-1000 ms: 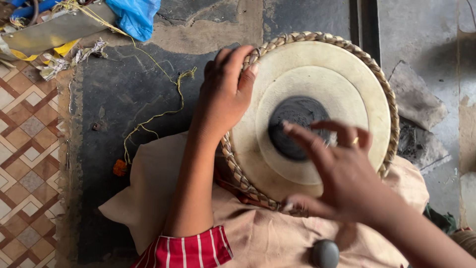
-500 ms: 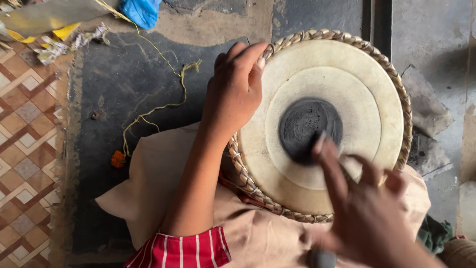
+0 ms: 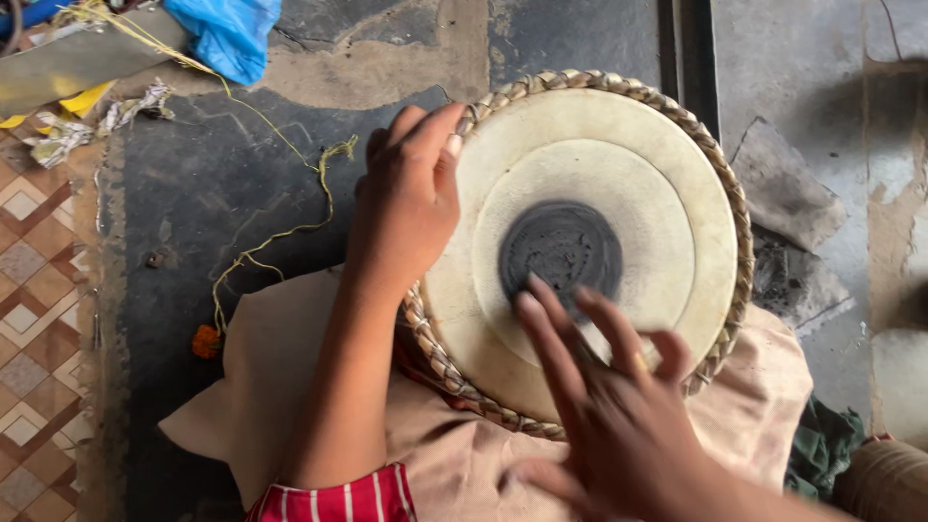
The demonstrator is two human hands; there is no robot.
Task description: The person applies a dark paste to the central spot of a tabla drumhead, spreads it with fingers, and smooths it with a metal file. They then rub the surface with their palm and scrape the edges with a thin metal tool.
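A round hand drum (image 3: 677,174) with a pale skin, a black centre patch (image 3: 561,249) and a braided rim lies face up on a beige cloth (image 3: 290,387). My left hand (image 3: 406,198) grips the drum's left rim, fingers curled over the braid. Over the lower part of the skin my right hand (image 3: 609,406) spreads its fingers, the fingertips touching or just above the edge of the black patch. A ring shows on one finger. Nothing is held in the right hand.
The drum sits on a dark stone floor (image 3: 193,213). A yellow string (image 3: 280,232) with an orange bit trails at left. Blue plastic (image 3: 227,34) and scraps lie at top left, patterned tiles (image 3: 39,290) at far left, green cloth (image 3: 822,445) at lower right.
My right hand has shifted from the right side of the skin down to its lower part, fingers now pointing up at the black patch. The left hand keeps its grip on the rim.
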